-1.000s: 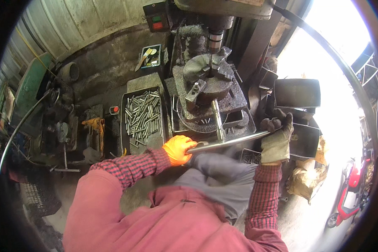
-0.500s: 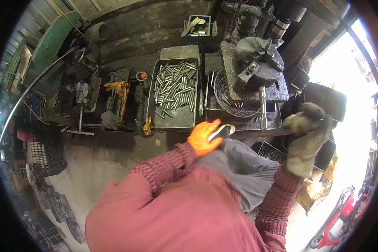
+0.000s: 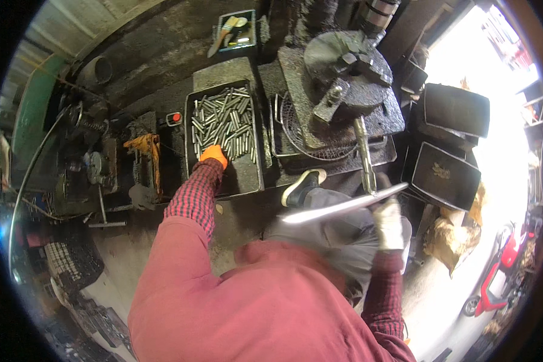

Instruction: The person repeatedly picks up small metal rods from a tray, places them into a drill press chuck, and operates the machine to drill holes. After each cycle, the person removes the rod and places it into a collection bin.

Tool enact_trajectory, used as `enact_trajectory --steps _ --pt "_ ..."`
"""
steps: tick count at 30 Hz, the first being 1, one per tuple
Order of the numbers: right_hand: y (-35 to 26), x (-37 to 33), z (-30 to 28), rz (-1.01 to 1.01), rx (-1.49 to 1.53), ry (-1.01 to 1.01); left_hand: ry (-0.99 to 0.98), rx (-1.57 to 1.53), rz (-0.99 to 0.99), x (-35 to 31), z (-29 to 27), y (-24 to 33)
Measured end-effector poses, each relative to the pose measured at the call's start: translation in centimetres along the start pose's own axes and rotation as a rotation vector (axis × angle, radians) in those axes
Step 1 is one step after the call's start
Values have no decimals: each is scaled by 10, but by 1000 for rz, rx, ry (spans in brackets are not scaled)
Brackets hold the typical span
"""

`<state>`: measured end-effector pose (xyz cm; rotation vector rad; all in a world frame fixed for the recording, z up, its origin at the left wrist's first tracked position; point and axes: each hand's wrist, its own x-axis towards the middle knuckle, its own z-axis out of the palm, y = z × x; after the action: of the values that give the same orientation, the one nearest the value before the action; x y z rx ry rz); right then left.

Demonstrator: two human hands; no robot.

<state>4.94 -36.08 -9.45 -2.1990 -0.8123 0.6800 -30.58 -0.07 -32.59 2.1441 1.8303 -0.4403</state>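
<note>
Many metal rods (image 3: 224, 117) lie just beyond the left hand (image 3: 214, 156).

Glossy smooth metal bar (image 3: 338, 208), shiny metal pins (image 3: 226, 120), rough metal plate (image 3: 300, 108), matt cloth jacket (image 3: 247, 308)

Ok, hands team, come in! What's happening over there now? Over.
Left hand among metal pins in tray, grip hidden. Right hand at right end of long bar, grip blurred. Nothing seen blocking left hand.

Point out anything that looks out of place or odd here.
The left hand wears a bright orange glove, the right hand an off-white glove: an odd mismatch. A wooden-handled paintbrush lies askew, overhanging a small rectangular tray.
</note>
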Motion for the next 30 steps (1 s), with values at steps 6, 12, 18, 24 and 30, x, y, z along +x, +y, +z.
enact_trajectory --steps 6,12,18,24,30 --pt "-83 -38 -34 -346 776 148 -29 42 4 14 11 7" --pt "-145 -39 10 -924 -132 -253 111 -272 70 -11 -20 16" --pt "-90 -19 88 -814 -1001 -163 224 -1571 597 -77 -164 87" --pt "-70 -18 94 -862 -964 -161 128 -1599 996 -107 -303 225" --pt "-82 -23 91 -782 -1099 -195 -74 -1586 916 -91 -314 297"
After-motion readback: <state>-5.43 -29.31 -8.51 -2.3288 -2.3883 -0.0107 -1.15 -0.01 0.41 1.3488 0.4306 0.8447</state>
